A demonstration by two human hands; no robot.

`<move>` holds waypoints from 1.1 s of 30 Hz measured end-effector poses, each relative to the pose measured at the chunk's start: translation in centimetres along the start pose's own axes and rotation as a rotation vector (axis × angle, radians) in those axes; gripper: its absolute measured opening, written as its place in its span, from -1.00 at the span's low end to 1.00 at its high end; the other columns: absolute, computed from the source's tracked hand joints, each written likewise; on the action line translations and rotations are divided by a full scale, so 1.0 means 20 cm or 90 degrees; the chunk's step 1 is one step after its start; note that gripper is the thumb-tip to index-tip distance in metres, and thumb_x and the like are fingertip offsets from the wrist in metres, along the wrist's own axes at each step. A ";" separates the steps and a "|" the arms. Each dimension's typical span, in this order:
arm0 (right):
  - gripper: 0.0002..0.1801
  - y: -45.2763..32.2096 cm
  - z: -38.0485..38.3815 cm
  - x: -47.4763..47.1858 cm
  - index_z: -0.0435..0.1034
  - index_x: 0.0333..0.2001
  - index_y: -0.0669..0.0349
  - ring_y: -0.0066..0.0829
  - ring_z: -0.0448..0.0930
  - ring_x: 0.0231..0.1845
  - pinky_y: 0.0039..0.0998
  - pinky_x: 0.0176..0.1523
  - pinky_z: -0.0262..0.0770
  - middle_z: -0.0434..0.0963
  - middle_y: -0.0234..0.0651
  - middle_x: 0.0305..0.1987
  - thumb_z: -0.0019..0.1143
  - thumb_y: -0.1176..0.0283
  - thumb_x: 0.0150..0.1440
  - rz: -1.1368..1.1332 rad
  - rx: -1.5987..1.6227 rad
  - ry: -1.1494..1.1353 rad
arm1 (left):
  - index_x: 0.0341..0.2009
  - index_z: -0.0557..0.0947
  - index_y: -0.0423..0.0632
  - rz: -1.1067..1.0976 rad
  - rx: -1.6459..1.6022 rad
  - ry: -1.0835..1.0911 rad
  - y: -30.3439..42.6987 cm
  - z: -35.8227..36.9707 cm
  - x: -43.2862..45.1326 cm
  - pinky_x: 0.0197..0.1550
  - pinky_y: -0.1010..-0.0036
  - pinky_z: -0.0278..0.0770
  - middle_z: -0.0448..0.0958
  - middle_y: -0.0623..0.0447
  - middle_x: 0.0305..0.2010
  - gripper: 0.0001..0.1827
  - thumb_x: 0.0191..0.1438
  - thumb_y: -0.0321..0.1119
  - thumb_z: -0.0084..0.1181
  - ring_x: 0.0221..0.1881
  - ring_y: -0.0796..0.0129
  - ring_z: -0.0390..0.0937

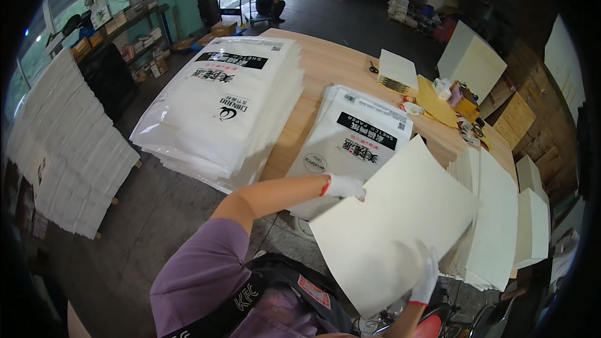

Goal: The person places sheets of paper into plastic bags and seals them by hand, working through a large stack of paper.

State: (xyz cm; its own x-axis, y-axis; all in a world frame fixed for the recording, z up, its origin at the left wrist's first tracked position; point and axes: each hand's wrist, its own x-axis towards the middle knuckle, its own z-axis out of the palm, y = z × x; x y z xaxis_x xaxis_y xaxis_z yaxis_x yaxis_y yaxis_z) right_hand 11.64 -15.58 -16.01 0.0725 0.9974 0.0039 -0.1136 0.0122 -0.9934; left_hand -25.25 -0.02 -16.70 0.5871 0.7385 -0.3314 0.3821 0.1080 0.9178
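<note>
A large off-white paper sheet, or a thin set of sheets [399, 225], is tilted in front of me. My left hand [345, 187], in a white glove with a red cuff, grips its left edge. My gloved right hand [426, 274] lies against its lower right edge; whether the fingers grip it cannot be told. Beneath the sheet's upper left part lies a stack of printed plastic packs of sketch paper [324, 126]. A taller stack of larger filled packs [202, 103] stands to the left. Fanned stacks of bare paper [493, 225] lie to the right.
The wooden table [324, 61] bears scissors [373, 67], a small paper block [398, 68], tape rolls [412, 108] and a yellow box [466, 107]. A tall stack of white packs [65, 150] stands on the floor at left. A person [271, 2] sits on a trolley far off.
</note>
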 end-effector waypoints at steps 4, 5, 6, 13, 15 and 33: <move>-0.47 0.24 0.29 0.17 0.33 0.09 0.48 -0.40 0.49 0.02 -0.40 0.08 0.40 0.50 -0.16 0.07 -0.01 0.22 0.22 0.025 -0.150 -0.009 | 0.09 0.41 -0.38 0.179 0.599 -0.024 0.04 0.54 0.00 -0.01 0.25 0.43 0.44 -0.34 0.01 -0.46 0.04 -0.30 -0.07 -0.13 0.07 0.51; -0.52 0.28 0.33 0.21 0.42 0.00 0.45 -0.42 0.54 -0.10 -0.40 -0.01 0.44 0.56 -0.19 -0.02 0.00 0.21 0.21 0.020 -0.161 0.011 | 0.17 0.27 -0.51 0.135 0.546 0.144 -0.02 0.77 0.04 -0.05 0.23 0.45 0.35 -0.47 0.06 -0.30 -0.01 -0.27 -0.06 -0.19 -0.01 0.51; -0.55 0.20 0.41 0.22 0.45 -0.09 0.43 -0.41 0.56 -0.13 -0.40 -0.03 0.44 0.58 -0.18 -0.11 0.06 0.20 0.17 0.061 -0.262 0.012 | 0.22 0.16 -0.53 0.164 0.605 0.182 -0.12 0.87 0.09 -0.09 0.22 0.47 0.28 -0.52 0.11 -0.23 -0.02 -0.25 -0.06 -0.24 -0.06 0.52; -0.54 0.46 0.23 0.20 0.53 -0.34 0.40 -0.29 0.63 -0.32 -0.30 -0.18 0.49 0.63 -0.09 -0.39 0.24 0.11 0.04 0.030 -0.455 0.125 | 0.36 -0.14 -0.37 0.014 0.368 -0.096 0.27 0.81 -0.25 0.20 0.29 0.30 -0.10 -0.61 0.36 0.01 0.03 -0.06 0.05 0.22 -0.14 0.32; -0.54 0.37 0.23 0.15 0.52 -0.27 0.41 -0.36 0.63 -0.32 -0.31 -0.17 0.48 0.65 -0.11 -0.35 0.21 0.13 0.09 0.048 -0.545 0.141 | 0.37 0.00 -0.24 0.217 0.397 0.011 -0.03 0.75 -0.14 0.18 0.31 0.33 0.05 -0.46 0.37 -0.08 0.08 -0.01 0.04 0.15 -0.05 0.41; -0.85 -0.37 0.44 -0.40 0.53 -0.40 0.24 -0.11 0.56 -0.49 -0.27 -0.42 0.48 0.54 -0.13 -0.46 0.20 0.38 -0.02 -0.291 -0.804 -0.013 | -0.13 0.65 0.12 0.061 0.612 0.106 -0.27 -0.21 0.25 -0.03 0.23 0.46 0.60 -0.01 -0.06 -0.70 0.12 -0.05 0.07 -0.10 0.12 0.56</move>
State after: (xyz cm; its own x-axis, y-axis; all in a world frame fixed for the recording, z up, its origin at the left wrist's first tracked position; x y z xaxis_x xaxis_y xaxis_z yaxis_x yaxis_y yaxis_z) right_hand 3.28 -22.97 -7.60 -0.1581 0.9225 0.3522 0.9026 0.2796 -0.3272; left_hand -27.38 5.88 -22.30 0.5663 0.8081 -0.1622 0.7997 -0.4912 0.3452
